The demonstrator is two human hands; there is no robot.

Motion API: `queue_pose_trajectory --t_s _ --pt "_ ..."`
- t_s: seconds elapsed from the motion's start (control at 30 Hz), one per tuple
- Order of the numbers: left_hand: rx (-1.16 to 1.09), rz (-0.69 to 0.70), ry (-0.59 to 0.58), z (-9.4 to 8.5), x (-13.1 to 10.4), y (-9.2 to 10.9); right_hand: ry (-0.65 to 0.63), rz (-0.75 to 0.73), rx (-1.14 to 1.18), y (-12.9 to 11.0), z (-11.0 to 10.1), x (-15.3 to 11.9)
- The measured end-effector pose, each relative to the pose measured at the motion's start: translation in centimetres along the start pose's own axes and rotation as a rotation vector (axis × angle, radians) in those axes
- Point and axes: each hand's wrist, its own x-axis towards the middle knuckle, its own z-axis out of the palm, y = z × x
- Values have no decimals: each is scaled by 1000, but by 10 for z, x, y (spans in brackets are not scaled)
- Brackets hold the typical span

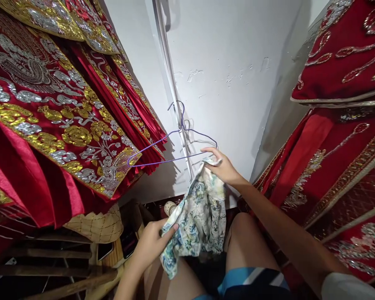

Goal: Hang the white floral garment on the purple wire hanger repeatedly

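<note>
A white garment with a blue and green floral print (200,212) hangs bunched between my two hands, over my knees. My left hand (154,241) grips its lower left edge, thumb on top. Higher up, my right hand (220,164) pinches the top corner, with the index finger stretched along the right end of a purple wire hanger (171,159). Whether that finger also holds the hanger cannot be told. The hanger's hook is up by a white metal pole (171,79); the exact hold there is unclear. No part of the garment is visibly over the hanger.
Red embroidered garments with gold and silver sequins (78,133) hang at the left; more beaded red garments (340,137) hang at the right. A white wall (231,50) stands ahead. Low at the left are a wooden slatted chair (50,253) and a phone (105,251). A pale shoe (169,207) lies beyond my knees.
</note>
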Motion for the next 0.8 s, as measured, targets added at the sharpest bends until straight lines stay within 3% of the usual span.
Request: queue_pose_trajectory --t_s 0.13,0.27,0.4,0.53,0.67,0.8 --pt "153 3 103 -21 -7 2 -129 75 -33 20 37 38" --pt "329 -10 185 -39 -10 -1 -102 87 -55 35 58 47" --pt "457 42 353 -62 -8 -15 3 112 -56 36 42 25" --pt "386 116 450 -84 9 -18 105 109 -89 21 14 2" --pt "332 58 627 -107 38 4 171 79 -97 1 3 -6" --pt "320 49 721 -126 74 38 178 129 -65 -8 10 -11"
